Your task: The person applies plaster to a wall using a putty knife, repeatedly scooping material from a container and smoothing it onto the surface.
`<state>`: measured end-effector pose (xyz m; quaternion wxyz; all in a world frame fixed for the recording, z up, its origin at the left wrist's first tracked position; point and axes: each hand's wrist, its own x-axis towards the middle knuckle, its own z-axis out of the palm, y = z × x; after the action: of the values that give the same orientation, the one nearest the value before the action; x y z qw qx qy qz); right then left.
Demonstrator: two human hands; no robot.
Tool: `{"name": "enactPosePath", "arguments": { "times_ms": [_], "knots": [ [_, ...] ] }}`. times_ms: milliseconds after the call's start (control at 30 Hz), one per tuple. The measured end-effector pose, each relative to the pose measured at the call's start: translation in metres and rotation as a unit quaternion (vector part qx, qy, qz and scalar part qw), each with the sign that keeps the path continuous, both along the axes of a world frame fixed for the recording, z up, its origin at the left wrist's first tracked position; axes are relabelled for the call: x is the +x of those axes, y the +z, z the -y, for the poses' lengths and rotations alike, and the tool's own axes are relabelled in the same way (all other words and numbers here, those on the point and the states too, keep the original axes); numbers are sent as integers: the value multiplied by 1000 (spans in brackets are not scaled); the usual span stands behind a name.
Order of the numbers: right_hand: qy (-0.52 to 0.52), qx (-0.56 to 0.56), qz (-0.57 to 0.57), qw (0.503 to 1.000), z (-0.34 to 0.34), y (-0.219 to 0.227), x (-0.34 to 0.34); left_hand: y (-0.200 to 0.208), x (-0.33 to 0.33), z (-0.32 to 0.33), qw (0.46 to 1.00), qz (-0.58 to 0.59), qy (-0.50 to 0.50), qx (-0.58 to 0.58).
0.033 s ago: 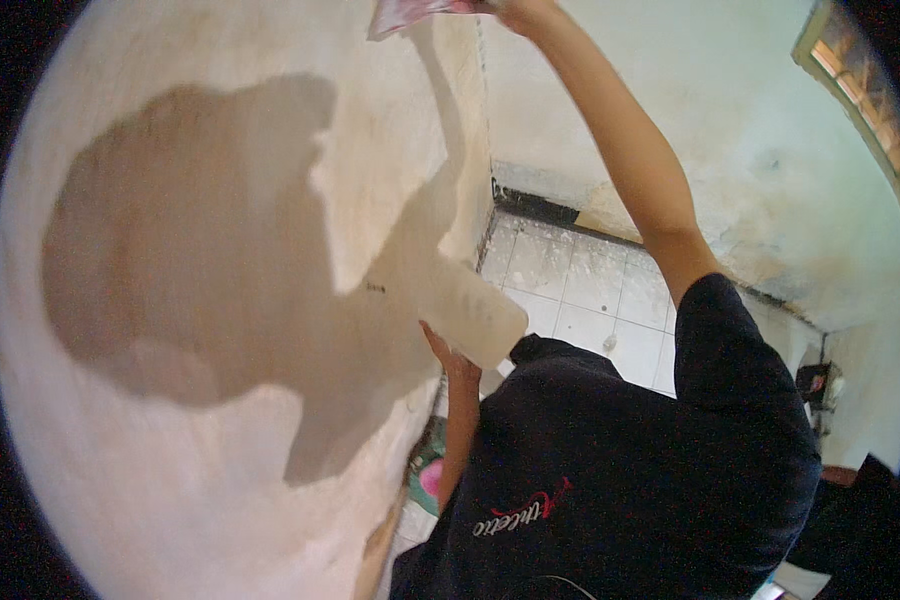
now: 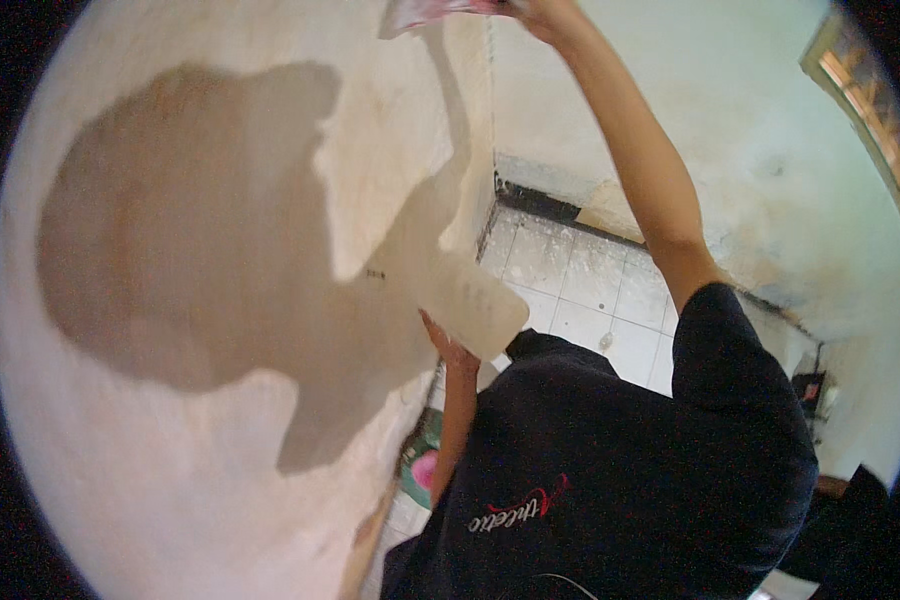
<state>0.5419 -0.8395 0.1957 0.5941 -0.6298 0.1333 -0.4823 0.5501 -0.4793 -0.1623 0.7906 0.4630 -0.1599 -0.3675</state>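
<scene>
Wall (image 2: 170,130) fills the left side, pale plaster crossed by a large shadow; the right hand (image 2: 540,12) is raised to the top edge, closed on a pinkish flat tool (image 2: 425,12) pressed against the wall near the corner, most of it cut off by the frame. Left hand (image 2: 448,345) sits low against the wall, gripping a pale flat board (image 2: 470,295) that tilts outward and hides the fingers. Dark shirt (image 2: 610,470) blocks the lower view; white tiled floor (image 2: 580,290) shows beyond, with a green-and-pink object (image 2: 422,465) below beside the wall.
</scene>
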Motion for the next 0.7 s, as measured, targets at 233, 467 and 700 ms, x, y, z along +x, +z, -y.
{"name": "enactPosePath", "arguments": {
  "times_ms": [233, 467, 700],
  "knots": [
    [2, -25, -290, 957, -156, -74, -135, 54, -35, 9, 969, -122, -42, -211],
    [-1, -267, -430, 862, -270, -148, -159, 39, -72, 11, 940, -290, 78, -164],
    [-25, -266, -517, 813, -278, -153, -152, 51, -100, 6, 949, -274, 49, -149]
  ]
}}
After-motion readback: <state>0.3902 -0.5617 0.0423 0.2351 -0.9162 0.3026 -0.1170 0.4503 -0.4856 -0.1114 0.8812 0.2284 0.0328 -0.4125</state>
